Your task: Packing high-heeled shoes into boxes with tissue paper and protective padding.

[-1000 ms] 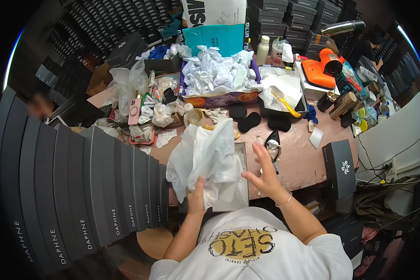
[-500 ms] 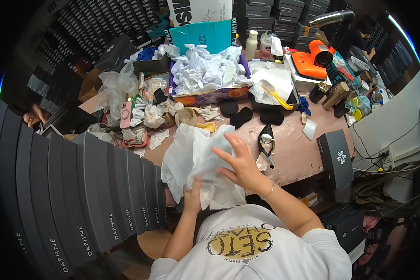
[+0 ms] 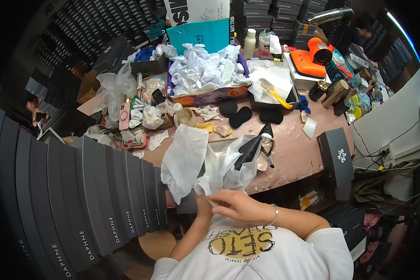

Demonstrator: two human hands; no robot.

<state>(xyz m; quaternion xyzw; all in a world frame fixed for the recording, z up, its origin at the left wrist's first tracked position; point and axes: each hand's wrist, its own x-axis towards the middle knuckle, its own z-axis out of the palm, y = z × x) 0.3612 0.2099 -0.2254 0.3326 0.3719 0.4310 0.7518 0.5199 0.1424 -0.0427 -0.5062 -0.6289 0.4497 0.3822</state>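
White tissue paper (image 3: 183,161) lies spread in loose sheets over an open shoebox (image 3: 187,204) at the table's near edge. My left hand (image 3: 204,206) is closed at the paper's near edge; some of its fingers are hidden. Beside it, my right hand (image 3: 233,205) pinches the near edge of the same paper with curled fingers. A smooth black piece (image 3: 249,151) shows between the sheets on the right; its kind I cannot make out. Just right of the paper a black strappy pointed shoe (image 3: 267,145) lies on the table.
Grey shoeboxes (image 3: 93,186) stand in a row at the left. A purple-edged box (image 3: 210,95) holds crumpled paper behind. A yellow-handled brush (image 3: 279,99) lies on a paper-lined tray. An orange device (image 3: 309,63) stands back right; an upright shoebox (image 3: 337,156) stands right.
My right hand has moved down and back toward me, from above the paper to its near edge. The paper has parted, and the black piece now shows.
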